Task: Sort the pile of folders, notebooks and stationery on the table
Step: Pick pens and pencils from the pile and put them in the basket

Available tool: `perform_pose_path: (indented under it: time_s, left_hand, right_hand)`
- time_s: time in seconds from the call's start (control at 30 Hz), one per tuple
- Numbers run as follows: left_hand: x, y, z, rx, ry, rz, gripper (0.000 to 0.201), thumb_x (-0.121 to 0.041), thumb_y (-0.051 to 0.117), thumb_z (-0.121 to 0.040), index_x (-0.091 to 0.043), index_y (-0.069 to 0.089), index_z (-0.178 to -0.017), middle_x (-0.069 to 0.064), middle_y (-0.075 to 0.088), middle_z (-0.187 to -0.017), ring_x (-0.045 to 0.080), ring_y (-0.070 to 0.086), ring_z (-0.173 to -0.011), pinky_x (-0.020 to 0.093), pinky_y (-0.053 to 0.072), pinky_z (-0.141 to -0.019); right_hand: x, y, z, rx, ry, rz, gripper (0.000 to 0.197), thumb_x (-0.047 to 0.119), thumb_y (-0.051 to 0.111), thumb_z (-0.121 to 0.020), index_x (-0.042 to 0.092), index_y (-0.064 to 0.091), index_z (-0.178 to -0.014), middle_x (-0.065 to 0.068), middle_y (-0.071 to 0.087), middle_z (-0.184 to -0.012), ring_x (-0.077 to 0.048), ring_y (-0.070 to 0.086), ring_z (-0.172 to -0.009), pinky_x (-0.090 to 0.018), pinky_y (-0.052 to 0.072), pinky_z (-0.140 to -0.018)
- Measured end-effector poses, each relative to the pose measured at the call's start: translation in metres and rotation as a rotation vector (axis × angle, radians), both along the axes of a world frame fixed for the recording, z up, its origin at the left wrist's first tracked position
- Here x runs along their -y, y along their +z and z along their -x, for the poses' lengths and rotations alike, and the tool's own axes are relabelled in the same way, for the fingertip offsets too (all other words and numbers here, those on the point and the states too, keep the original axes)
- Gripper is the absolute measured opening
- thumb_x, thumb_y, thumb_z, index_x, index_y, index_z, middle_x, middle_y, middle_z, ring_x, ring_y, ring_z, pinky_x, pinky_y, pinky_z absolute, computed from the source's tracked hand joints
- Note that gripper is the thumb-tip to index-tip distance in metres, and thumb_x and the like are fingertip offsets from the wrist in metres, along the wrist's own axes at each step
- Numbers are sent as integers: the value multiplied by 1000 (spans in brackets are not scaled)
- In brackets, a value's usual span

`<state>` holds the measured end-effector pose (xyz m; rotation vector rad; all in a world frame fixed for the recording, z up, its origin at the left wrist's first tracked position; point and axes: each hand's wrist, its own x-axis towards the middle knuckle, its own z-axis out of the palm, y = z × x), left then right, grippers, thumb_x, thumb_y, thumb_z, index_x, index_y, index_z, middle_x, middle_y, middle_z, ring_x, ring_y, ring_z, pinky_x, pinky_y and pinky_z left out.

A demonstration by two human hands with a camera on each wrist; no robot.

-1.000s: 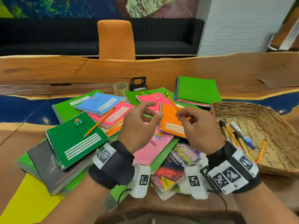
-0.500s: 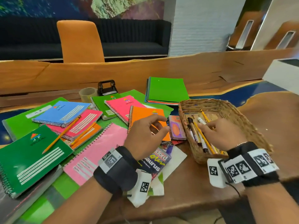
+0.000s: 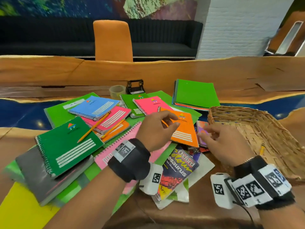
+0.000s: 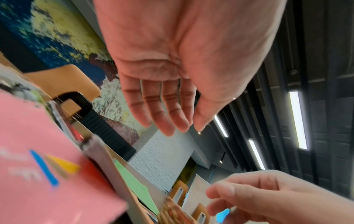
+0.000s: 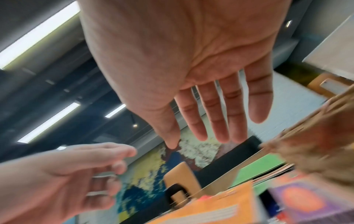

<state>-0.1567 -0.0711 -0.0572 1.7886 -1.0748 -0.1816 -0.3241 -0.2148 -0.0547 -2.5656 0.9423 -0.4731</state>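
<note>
- Wood and blue resin made up the table (image 3: 231, 76) before me, with an orange chair (image 3: 113, 40) and a dark sofa behind it.
- My left hand (image 3: 154, 131) hovered over the orange notebook (image 3: 183, 128), fingers loosely curved and holding nothing.
- My right hand (image 3: 226, 144) hung beside it, fingers spread and empty, near the wicker basket (image 3: 257, 129).
- Under my wrists lay a thesaurus (image 3: 178, 171) and a pink notebook (image 3: 118, 146).
- To the left, a yellow pencil (image 3: 94, 127) rested across the dark green notebook (image 3: 66, 144) and a pink one; a blue notebook (image 3: 94, 107) sat atop the pile.
- Farther back stood a stack of green folders (image 3: 196, 94), a tape roll (image 3: 117, 91) and a black hole punch (image 3: 135, 86).
</note>
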Motion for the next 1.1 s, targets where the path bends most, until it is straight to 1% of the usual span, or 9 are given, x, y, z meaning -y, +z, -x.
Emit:
perform_pose_path:
  time_s: [0.17,0.27,0.33,0.47,0.6,0.7,0.8,0.9,1.1]
  left_hand:
    - [-37,15,-70,75,256,-120,6,-24,72,-87,-21,69,-82,-10,64,-76,1,57,-70,12,43,-63]
    - [-71,14,-125,113,490,-412,10,-22,67,-85,-17,72,-77,2,71,-84,20,65,-83,31,54,-77]
    - [-86,6,-153,134,583,-627,14,-18,63,-83,-10,75,-83,9,73,-88,29,67,-87,38,57,-79]
    - [-108,-13,-178,127,554,-890,20,-20,65,-86,-10,74,-100,9,72,-103,27,67,-98,39,55,-88]
    - [-108,-19,-188,139,557,-923,22,-25,72,-84,-9,74,-100,8,72,-101,25,68,-95,36,57,-85]
    - [-104,-19,-189,123,604,-927,20,-27,76,-82,-9,71,-91,5,70,-88,22,66,-80,32,56,-69]
    - [-101,-20,-192,111,653,-938,25,-26,75,-82,-12,56,-73,4,59,-72,17,54,-60,28,46,-56]
    - [-101,-17,-193,134,672,-962,31,-26,70,-85,-14,48,-67,3,52,-66,15,48,-56,26,41,-51]
    - [-85,9,-163,135,638,-788,20,-16,58,-86,-11,56,-67,7,57,-71,22,54,-66,28,45,-59]
  right_hand:
    - [-46,11,-54,144,186,-58,29,45,66,-87,25,72,-107,11,68,-93,-7,64,-82,-28,49,-75]
    - [-72,14,-87,197,301,-71,27,45,66,-87,25,72,-104,9,70,-93,-10,64,-82,-32,52,-79]
    - [-87,15,-101,218,357,-91,32,48,64,-88,25,71,-109,10,70,-96,-8,64,-83,-33,52,-80]
    - [-110,12,-122,260,445,-121,34,50,63,-89,25,70,-111,12,69,-97,-7,64,-82,-34,53,-78]
    - [-123,6,-128,253,489,-135,32,47,63,-90,24,70,-110,11,69,-96,-6,64,-82,-35,54,-77]
    - [-128,3,-128,234,501,-149,32,48,62,-90,25,70,-112,11,69,-97,-6,63,-84,-37,55,-78]
    - [-129,1,-123,212,507,-154,35,50,60,-91,27,69,-114,13,68,-99,-5,63,-85,-37,55,-78]
    - [-129,1,-117,188,518,-143,36,51,58,-91,28,67,-117,13,67,-100,-5,62,-87,-37,54,-79]
    - [-116,7,-112,243,483,-145,34,48,61,-91,26,69,-114,13,68,-98,-4,62,-84,-34,53,-79]
